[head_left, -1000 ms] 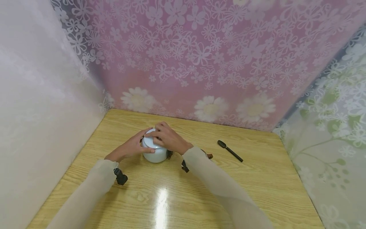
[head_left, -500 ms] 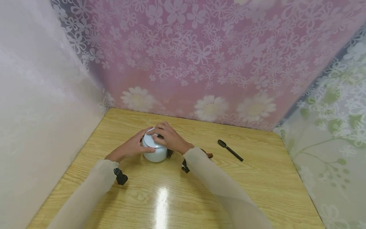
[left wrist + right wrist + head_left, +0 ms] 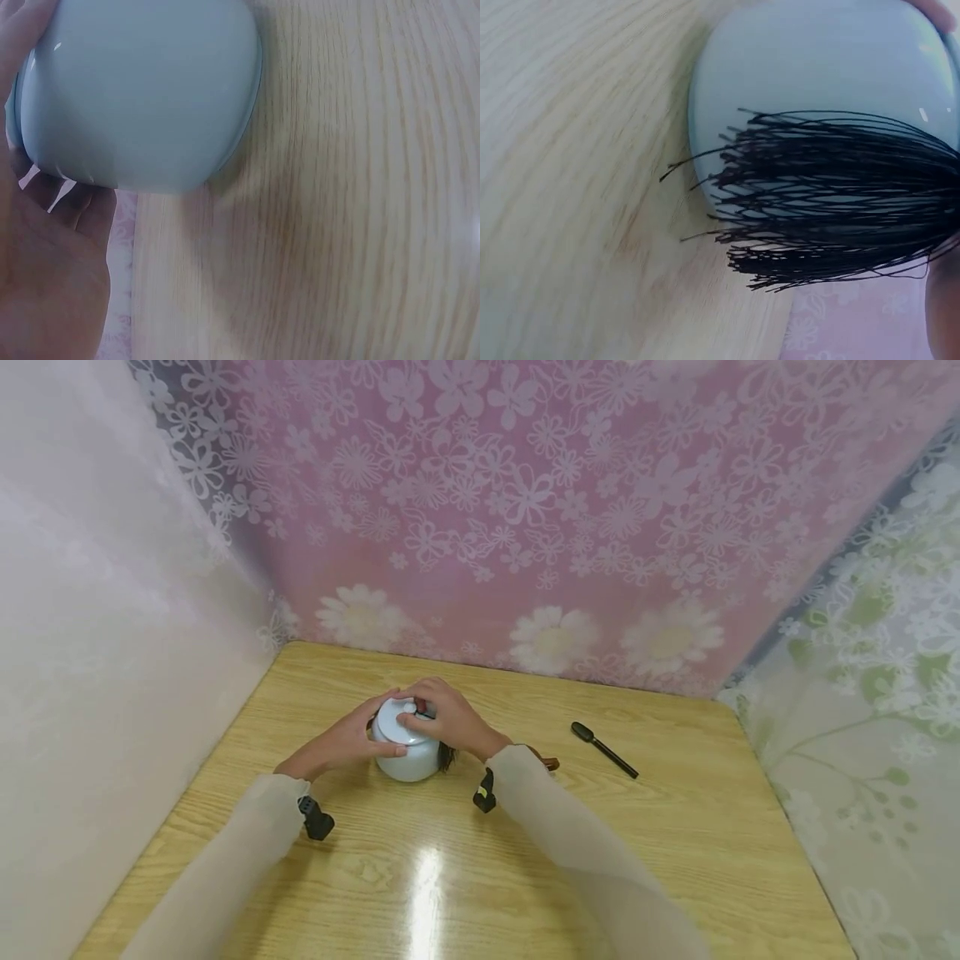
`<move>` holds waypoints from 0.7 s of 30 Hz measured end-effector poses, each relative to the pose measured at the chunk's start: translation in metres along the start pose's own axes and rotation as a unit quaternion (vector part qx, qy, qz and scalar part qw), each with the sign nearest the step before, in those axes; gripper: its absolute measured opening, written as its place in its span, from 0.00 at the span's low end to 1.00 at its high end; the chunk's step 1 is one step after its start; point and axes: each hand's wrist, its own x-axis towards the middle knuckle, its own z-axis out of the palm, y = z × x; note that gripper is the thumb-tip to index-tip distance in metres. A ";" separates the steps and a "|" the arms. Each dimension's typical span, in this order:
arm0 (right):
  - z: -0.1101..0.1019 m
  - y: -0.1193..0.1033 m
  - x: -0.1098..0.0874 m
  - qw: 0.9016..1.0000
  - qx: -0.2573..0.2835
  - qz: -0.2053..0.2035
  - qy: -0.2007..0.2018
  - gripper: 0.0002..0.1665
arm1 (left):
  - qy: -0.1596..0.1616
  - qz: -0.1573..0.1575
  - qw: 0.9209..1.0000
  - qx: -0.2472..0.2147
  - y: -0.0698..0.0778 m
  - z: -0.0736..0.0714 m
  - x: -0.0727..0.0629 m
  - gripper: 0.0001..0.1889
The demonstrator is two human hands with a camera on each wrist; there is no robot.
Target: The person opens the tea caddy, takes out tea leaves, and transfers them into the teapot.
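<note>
A white glossy pot stands on the table, its round lid seated on top with a small knob. My left hand holds the pot's left side, thumb across the front near the rim and fingers round the back, as the left wrist view also shows. My right hand is over the lid's right side, thumb tip by the knob, fingers curled round something dark red. From this hand a black thread tassel hangs against the pot's side. The tassel's upper end is hidden.
On the wooden table, a black spoon-shaped tool lies to the right. A brown object is partly hidden behind my right sleeve. Floral cloth walls stand at the back and both sides.
My right hand has drawn slightly right and its fingers have shifted off the lid's middle, so the knob now shows. My left hand keeps its hold on the pot.
</note>
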 end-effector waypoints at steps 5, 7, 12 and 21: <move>-0.009 0.004 -0.006 0.999 0.038 0.011 0.036 0.26 | 0.006 -0.012 1.000 0.019 0.000 -0.002 0.002 0.52; -0.018 0.006 -0.011 0.997 0.043 0.024 0.051 0.25 | 0.011 -0.016 1.000 0.025 0.000 -0.005 0.002 0.48; -0.048 0.014 -0.030 0.990 0.063 0.079 0.097 0.23 | 0.023 -0.013 0.999 0.027 0.007 -0.017 0.003 0.39; -0.122 0.047 -0.090 0.978 0.058 0.128 0.157 0.24 | 0.055 -0.049 0.993 0.092 0.019 -0.050 0.007 0.42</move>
